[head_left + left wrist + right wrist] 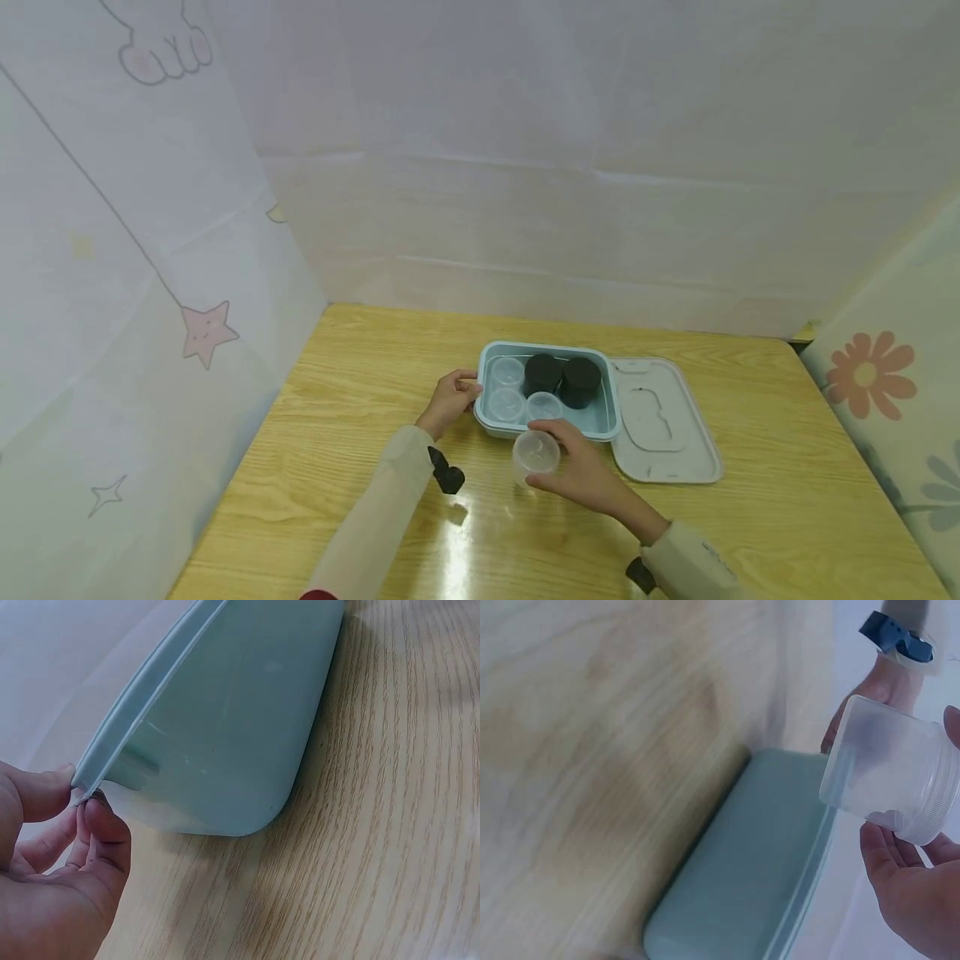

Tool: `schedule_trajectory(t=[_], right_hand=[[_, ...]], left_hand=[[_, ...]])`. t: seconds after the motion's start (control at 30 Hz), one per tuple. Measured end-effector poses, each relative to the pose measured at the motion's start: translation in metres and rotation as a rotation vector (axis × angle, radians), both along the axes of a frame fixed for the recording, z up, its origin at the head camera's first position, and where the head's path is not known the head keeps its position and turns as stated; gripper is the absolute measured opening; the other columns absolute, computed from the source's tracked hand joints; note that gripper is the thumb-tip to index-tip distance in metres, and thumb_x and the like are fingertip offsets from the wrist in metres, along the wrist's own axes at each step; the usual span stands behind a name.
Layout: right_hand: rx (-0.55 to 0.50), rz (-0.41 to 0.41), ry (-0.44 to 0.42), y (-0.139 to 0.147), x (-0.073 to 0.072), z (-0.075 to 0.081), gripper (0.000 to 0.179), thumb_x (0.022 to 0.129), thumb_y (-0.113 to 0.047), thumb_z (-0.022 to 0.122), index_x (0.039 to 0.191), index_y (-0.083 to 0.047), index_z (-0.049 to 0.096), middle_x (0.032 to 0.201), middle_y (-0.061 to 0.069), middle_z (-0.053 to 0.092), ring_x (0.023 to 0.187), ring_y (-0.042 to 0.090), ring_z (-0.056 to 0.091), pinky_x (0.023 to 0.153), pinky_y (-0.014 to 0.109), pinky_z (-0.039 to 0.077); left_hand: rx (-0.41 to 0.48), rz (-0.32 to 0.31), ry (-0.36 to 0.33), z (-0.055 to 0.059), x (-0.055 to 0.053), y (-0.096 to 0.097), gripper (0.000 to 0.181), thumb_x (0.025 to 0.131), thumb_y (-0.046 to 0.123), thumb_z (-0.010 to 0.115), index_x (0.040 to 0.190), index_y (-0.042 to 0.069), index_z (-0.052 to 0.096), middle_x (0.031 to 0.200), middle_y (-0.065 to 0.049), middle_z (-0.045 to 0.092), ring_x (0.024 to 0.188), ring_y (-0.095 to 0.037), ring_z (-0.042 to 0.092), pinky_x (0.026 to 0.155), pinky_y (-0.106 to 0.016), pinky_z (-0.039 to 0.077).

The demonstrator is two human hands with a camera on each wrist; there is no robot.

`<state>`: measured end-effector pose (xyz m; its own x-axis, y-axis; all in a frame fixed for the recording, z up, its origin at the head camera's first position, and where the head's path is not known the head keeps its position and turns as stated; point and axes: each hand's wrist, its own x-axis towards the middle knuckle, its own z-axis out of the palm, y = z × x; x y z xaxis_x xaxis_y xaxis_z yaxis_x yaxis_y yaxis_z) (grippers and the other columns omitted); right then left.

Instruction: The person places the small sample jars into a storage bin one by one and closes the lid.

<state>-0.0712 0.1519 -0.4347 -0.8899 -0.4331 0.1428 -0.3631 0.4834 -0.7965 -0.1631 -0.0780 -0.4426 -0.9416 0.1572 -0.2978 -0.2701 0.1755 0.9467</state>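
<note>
A light blue plastic box [603,419] stands on the table with two black jars [581,382] and three clear jars [507,405] inside. My left hand [447,402] is at its left end; in the left wrist view, thumb and fingers pinch the box's rim [124,746]. In front of the box, my right hand [588,477] holds another clear plastic jar [536,454] between thumb and fingers. The right wrist view shows this jar [885,761] raised above the table, with a ribbed cap, beside the box's outer wall [735,862].
A white box lid [663,421] lies flat on the wooden table [780,467], right of the box and against its side. Pale printed sheets [480,208] hang behind the table and at both sides.
</note>
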Motion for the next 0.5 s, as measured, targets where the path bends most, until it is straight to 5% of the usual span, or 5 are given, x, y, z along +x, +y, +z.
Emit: schedule_trajectory(t=[0.33,0.5], right_hand=[[0.040,-0.040,0.008,0.022,-0.016,0.018,0.064,0.077,-0.019,0.080,0.132,-0.005,0.051,0.124,0.013,0.055,0.104,0.028,0.057,0.090,0.046,0.051],[0.022,-0.082,-0.003,0.031,-0.023,0.025,0.064,0.077,-0.017,0.080,0.132,-0.005,0.050,0.128,0.014,0.054,0.109,0.030,0.055,0.093,0.049,0.049]], left_hand=[[0.006,0.007,-0.013,-0.001,-0.001,0.000,0.038,0.096,0.004,0.054,0.132,-0.006,0.048,0.094,-0.008,0.056,0.075,-0.012,0.055,0.075,-0.030,0.054],[0.004,0.004,0.000,-0.018,-0.009,-0.001,0.038,0.096,0.006,0.055,0.132,-0.005,0.049,0.097,-0.012,0.057,0.074,-0.011,0.055,0.074,-0.030,0.054]])
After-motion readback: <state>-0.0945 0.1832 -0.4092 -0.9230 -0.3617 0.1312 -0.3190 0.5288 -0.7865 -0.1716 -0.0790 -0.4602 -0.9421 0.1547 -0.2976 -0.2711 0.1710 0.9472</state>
